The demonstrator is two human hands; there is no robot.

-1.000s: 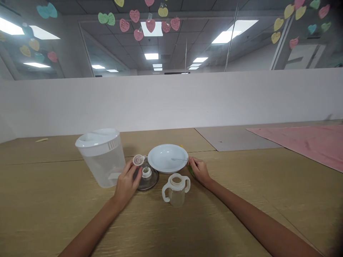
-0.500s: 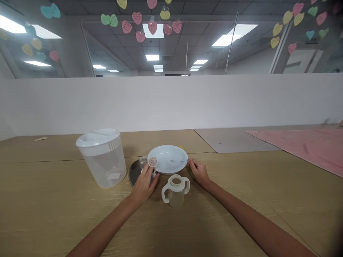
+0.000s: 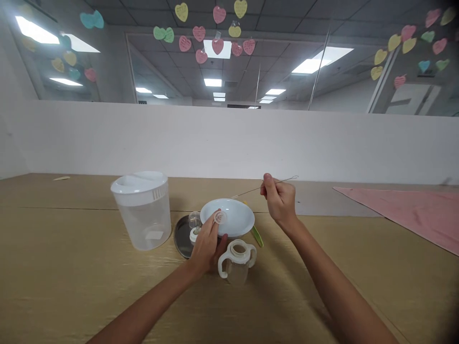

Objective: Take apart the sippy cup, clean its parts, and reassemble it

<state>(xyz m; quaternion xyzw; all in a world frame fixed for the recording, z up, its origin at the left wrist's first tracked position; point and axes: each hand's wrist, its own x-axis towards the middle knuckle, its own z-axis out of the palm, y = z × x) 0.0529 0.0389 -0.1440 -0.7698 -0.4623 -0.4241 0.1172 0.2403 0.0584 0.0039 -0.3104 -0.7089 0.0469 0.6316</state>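
Observation:
My left hand [image 3: 206, 241] is closed on a small translucent silicone bottle nipple [image 3: 221, 217], held over the left part of the white oval bowl [image 3: 246, 217]. Raised to the right of the bowl, my right hand [image 3: 281, 199] pinches a thin wire with a looped end [image 3: 287, 179]. The wire's other end slants down left towards the bowl's back rim. In front of the bowl stands a clear baby bottle [image 3: 236, 272] with white handles and no lid. A dark round tray [image 3: 182, 242] left of my left hand carries a clear cap [image 3: 194, 220] and a white collar ring [image 3: 194, 235].
A tall translucent bucket [image 3: 145, 215] with a white lid stands at the left. A green-handled tool [image 3: 257, 236] lies partly behind the bowl. Far right is a pink cloth [image 3: 405, 212]; a flat wooden stick [image 3: 61, 178] lies far left. A white wall [image 3: 215, 143] closes the back.
My right hand has risen and moved right, lifting the wire from over the bowl. My left hand, still on the nipple, has shifted slightly right and turned. The view has tilted a little.

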